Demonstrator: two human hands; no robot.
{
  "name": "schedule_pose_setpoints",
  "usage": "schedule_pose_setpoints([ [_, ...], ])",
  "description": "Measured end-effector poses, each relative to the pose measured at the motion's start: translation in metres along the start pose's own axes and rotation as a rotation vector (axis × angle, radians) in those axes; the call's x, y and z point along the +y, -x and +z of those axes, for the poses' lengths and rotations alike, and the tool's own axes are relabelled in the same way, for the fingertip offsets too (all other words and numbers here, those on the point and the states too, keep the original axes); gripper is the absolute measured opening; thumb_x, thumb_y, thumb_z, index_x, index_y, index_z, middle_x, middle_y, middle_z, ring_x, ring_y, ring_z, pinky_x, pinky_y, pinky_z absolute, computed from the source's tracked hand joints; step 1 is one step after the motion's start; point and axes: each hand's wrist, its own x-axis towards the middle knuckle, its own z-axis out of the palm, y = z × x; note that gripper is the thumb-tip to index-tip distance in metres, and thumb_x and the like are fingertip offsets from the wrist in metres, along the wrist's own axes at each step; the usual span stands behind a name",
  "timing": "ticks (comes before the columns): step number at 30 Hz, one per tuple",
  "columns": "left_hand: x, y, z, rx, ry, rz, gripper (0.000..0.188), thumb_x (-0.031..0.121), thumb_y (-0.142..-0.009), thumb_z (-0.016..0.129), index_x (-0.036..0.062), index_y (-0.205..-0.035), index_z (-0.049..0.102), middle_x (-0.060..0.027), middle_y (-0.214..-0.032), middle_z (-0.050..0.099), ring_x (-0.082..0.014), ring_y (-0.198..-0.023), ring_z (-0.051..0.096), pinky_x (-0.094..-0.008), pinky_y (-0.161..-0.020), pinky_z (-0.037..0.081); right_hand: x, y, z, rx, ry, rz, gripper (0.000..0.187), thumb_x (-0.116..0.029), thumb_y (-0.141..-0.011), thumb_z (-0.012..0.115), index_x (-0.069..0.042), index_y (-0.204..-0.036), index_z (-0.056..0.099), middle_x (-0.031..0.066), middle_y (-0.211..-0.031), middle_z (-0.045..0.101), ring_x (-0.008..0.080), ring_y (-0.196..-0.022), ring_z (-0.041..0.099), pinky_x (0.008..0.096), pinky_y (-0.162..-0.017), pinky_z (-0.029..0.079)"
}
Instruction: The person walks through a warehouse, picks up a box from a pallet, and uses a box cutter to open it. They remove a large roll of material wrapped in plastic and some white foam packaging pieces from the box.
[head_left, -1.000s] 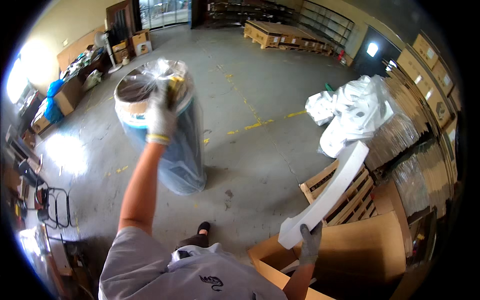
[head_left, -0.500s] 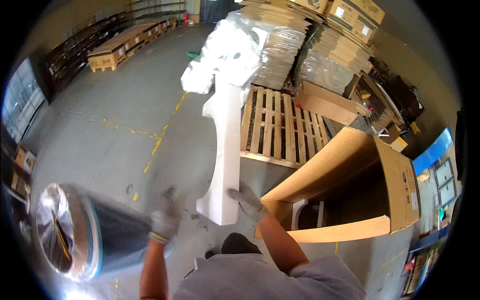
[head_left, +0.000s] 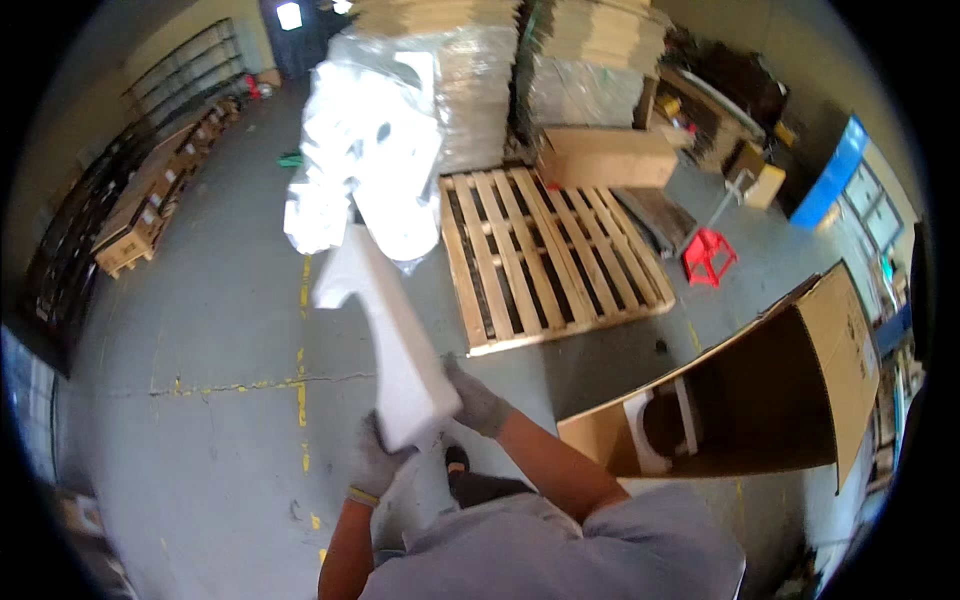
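A long white foam packing piece (head_left: 395, 345) with a curved cut-out along one side slants away from me. My left hand (head_left: 380, 455), in a grey work glove, is closed on its near end from the left and below. From the other side my gloved right hand (head_left: 478, 400) grips the same end; its fingertips are partly hidden behind the foam. At my right lies an open cardboard box (head_left: 852, 375), its mouth facing me. Another curved white foam piece (head_left: 640, 430) sits inside it.
Ahead stands a heap of white foam in clear plastic (head_left: 375, 130). Beside it lies a wooden pallet (head_left: 540, 270), with stacks of wrapped flat cardboard (head_left: 590, 80) behind. A red stand (head_left: 710, 256) is on the floor farther right. A long boxed pallet load (head_left: 150, 205) is at far left.
My left hand has come in from the left and taken hold of the foam's near end. The foam now tilts leftward at its far end. My view has turned; the wrapped roll is out of sight.
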Motion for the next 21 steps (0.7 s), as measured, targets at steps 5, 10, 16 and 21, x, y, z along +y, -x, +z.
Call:
schedule_pose_setpoints([
  [5,-0.010,-0.139,-0.063,0.246,-0.152,-0.127,0.086,0.023,-0.066,0.084,-0.0038,-0.132,0.037,-0.0176,-0.122,0.054,-0.0272,-0.109,0.055,-0.0388,-0.092,0.047,0.059,-0.158,0.009,-0.204,-0.150,0.107,0.070,-0.050,-0.090,0.057,-0.005,-0.141,0.037,0.0114,-0.136,0.048,0.0219,-0.123,0.046,0.0382,-0.105,0.037],
  [10,-0.037,-0.268,-0.084,0.410,-0.307,0.036,0.080,0.024,-0.071,0.081,-0.0026,-0.133,0.038,-0.0212,-0.121,0.054,-0.0340,-0.106,0.059,-0.0404,-0.086,0.050,0.015,-0.278,0.030,-0.089,0.119,0.119,0.068,-0.034,-0.083,0.071,0.002,-0.134,0.044,0.0143,-0.126,0.055,0.0195,-0.116,0.050,0.0352,-0.100,0.040],
  [16,-0.070,-0.466,-0.131,0.010,-0.442,0.149,0.081,0.043,-0.071,0.078,0.0013,-0.132,0.045,-0.0197,-0.121,0.055,-0.0365,-0.112,0.054,-0.0443,-0.090,0.047,-0.050,-0.446,-0.047,0.206,0.159,0.214,0.054,-0.034,-0.086,0.067,0.002,-0.122,0.052,0.0102,-0.111,0.059,0.0176,-0.101,0.054,0.0326,-0.090,0.044],
  [21,-0.064,-0.638,-0.169,-0.182,-0.355,0.147,0.058,0.035,-0.079,0.072,0.0082,-0.127,0.052,-0.0173,-0.119,0.055,-0.0367,-0.112,0.053,-0.0432,-0.094,0.045,-0.091,-0.534,-0.168,0.572,0.148,-0.042,0.054,-0.027,-0.086,0.064,0.000,-0.130,0.046,0.0082,-0.114,0.058,0.0174,-0.098,0.055,0.0309,-0.083,0.045],
])
